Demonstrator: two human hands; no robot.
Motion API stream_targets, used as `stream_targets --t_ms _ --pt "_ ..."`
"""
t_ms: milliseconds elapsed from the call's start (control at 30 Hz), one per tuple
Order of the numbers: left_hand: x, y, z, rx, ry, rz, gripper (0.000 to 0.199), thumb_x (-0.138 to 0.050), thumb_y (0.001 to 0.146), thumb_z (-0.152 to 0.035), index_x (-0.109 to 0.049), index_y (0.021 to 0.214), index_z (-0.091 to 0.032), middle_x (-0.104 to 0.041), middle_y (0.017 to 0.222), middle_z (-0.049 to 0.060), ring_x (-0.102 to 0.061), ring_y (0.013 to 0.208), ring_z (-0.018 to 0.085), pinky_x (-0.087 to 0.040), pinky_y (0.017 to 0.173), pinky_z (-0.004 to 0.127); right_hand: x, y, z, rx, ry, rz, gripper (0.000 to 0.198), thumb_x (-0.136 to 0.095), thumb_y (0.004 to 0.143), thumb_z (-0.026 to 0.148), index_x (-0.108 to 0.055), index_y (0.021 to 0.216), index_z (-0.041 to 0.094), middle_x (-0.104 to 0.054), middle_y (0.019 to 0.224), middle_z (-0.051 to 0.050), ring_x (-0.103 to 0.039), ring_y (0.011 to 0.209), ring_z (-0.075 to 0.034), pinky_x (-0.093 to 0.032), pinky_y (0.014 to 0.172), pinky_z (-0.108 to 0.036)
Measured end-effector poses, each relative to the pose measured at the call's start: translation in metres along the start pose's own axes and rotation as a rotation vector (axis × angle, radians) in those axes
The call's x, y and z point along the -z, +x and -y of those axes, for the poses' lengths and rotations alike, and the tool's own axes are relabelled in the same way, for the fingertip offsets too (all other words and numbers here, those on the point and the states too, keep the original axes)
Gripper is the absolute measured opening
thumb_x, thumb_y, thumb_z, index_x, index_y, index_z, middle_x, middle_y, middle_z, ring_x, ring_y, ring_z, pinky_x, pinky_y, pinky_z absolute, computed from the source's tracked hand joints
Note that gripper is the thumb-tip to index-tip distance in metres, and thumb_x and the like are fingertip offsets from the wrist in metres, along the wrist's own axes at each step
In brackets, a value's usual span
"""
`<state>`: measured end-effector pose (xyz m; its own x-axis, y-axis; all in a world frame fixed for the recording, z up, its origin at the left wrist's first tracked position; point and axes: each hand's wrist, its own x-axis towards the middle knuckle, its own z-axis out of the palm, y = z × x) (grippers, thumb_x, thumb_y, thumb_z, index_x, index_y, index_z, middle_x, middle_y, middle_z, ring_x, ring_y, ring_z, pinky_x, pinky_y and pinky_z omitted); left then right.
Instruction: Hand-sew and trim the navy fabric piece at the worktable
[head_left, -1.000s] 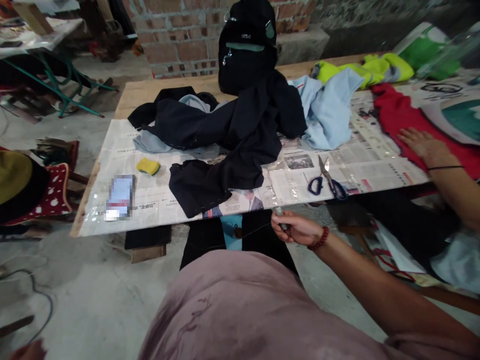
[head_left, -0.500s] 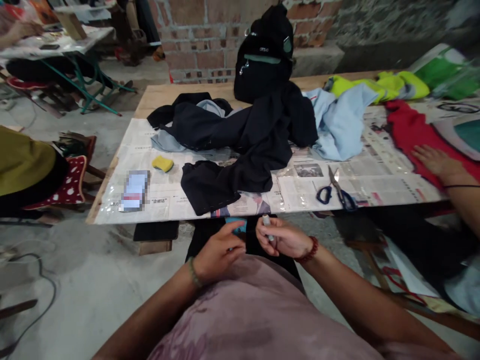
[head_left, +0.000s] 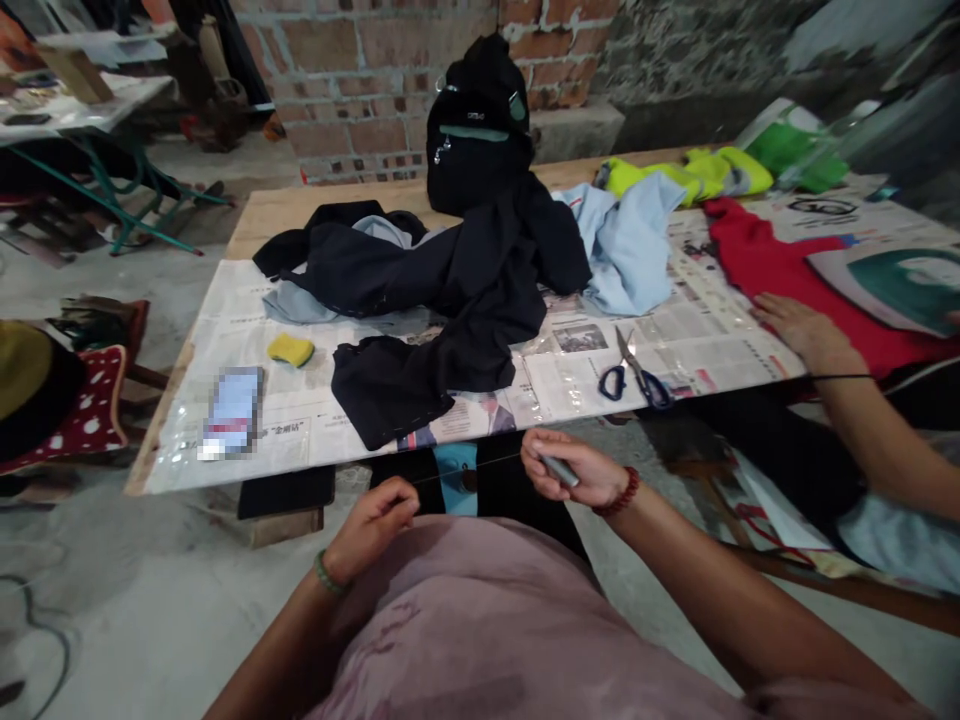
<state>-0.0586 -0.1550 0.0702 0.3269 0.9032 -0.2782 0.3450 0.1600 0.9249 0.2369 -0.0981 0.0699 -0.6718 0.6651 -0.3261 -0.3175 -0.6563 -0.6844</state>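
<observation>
A thread [head_left: 499, 460] stretches above the lap [head_left: 517, 500], just in front of the table [head_left: 251, 215]. The right hand [head_left: 574, 470] is curled closed round a grey tube [head_left: 559, 470] at one end; the left hand [head_left: 379, 525] pinches the other, fingers folded in. Black cloth [head_left: 420, 385] lies beyond, between a sponge [head_left: 290, 350] and part-open scissors [head_left: 634, 372]. Farther right, a co-worker's hand [head_left: 802, 325] rests on red cloth [head_left: 780, 265] near an iron [head_left: 892, 285].

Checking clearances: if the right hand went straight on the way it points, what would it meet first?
The right hand would probably meet the near edge of the newspaper-covered table first. Its height is unclear; passing above, it might reach the dark garment instead.
</observation>
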Motion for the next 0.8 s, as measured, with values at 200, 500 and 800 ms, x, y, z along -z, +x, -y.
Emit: stream_targets --t_ms 200,500,800 --pt "0.023 -0.029 0.027 0.114 0.011 -0.101 0.024 -0.049 0.081 -0.038 -0.054 0.072 -0.017 -0.049 0.066 -0.002 -0.045 0.058 0.01 -0.039 0.055 0.021 0.0 0.008 -0.004 -0.071 -0.032 0.017 0.023 -0.061 0.076 0.033 -0.044 0.081 0.017 -0.053 0.057 0.003 -0.046 0.037 -0.007 -0.03 0.03 -0.015" --pt "0.031 -0.047 0.023 0.112 0.07 -0.133 0.027 -0.046 0.082 -0.04 -0.053 0.07 -0.017 -0.048 0.067 -0.001 -0.044 0.059 0.01 -0.039 0.056 0.022 0.005 0.008 -0.002 -0.058 -0.045 -0.016 0.02 -0.06 0.075 0.028 -0.045 0.083 0.017 -0.054 0.056 0.003 -0.047 0.038 -0.008 -0.032 0.031 -0.016" --pt "0.052 -0.066 0.046 0.255 0.097 -0.311 0.03 -0.051 0.076 -0.047 -0.054 0.069 -0.017 -0.048 0.06 -0.002 -0.043 0.057 0.011 -0.038 0.054 0.022 0.023 -0.002 0.0 -0.075 -0.037 -0.033 0.023 -0.06 0.076 0.031 -0.041 0.075 0.018 -0.051 0.058 0.004 -0.048 0.041 -0.008 -0.031 0.032 -0.016"
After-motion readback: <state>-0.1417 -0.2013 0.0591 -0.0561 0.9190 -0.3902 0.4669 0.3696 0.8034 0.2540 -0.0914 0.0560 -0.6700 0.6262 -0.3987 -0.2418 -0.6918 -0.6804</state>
